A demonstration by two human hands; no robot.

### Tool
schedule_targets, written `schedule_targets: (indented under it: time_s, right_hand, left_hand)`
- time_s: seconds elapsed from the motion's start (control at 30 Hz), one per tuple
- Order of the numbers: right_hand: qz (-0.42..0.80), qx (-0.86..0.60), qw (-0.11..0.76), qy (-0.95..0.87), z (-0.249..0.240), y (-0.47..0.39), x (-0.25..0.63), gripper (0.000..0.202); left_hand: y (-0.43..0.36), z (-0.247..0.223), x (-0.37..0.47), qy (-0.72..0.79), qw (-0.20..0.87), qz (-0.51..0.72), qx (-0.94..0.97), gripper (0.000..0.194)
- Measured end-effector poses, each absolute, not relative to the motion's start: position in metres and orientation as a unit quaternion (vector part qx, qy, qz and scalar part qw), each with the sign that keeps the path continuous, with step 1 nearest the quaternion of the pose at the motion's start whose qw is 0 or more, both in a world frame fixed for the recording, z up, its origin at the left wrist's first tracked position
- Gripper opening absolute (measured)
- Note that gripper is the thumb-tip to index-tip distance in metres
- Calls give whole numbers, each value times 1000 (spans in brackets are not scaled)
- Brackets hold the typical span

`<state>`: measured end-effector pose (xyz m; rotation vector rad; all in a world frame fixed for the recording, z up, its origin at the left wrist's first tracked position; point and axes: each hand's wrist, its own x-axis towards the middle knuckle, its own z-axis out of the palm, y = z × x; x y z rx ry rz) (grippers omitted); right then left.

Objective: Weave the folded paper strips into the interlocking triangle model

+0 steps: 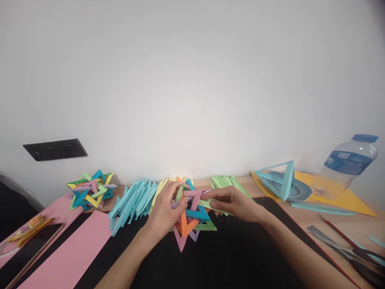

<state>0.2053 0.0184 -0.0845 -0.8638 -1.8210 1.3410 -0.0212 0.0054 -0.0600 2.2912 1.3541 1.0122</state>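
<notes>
A star-shaped model of folded paper strips [192, 216], in orange, blue, pink, purple and green, is held above a black mat [192, 269]. My left hand [165, 208] grips its left side, thumb and fingers closed around the upper strips. At its right side, my right hand [230, 202] pinches a light green strip [221, 206] between thumb and fingers. Behind the hands lie rows of folded strips, light blue [135, 200] to the left, yellow [159, 190] in the middle and light green [228, 182] to the right.
A finished-looking paper star [92, 190] sits at the back left, near pink paper [72, 249] and a phone [33, 249]. On the right are a light blue paper frame [288, 182] on a plate [302, 192], a water bottle [349, 160], scissors [345, 251] and a red pencil [339, 233].
</notes>
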Motion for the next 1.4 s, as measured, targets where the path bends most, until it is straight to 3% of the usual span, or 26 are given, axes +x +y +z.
schedule_targets:
  time_s: [0.23,0.47,0.63,0.77,1.07,1.4]
  right_hand:
    - [511,-357,402,-671,-85,18,197,29]
    - [479,-474,430,-600,-81,10,190,25]
    - [574,-458,395,-552,-79,14,195,24]
    - [581,-484,367,-542,-75,17,198,20]
    - [544,-476,404,-561,-72,11,189,16]
    - [625,-452,426,-473,-71,10,182,24]
  left_hand:
    - [5,-59,-20,475,178,349,788,22]
    - [3,-58,-18,464,200,361,784,22]
    - [2,-58,-17,460,191,359,790,21]
    - [0,-57,-15,460,180,351,795,22]
    - [-2,-58,-15,453,205,357,791,22]
    - [-4,-56,-13,458,230,354,783,21]
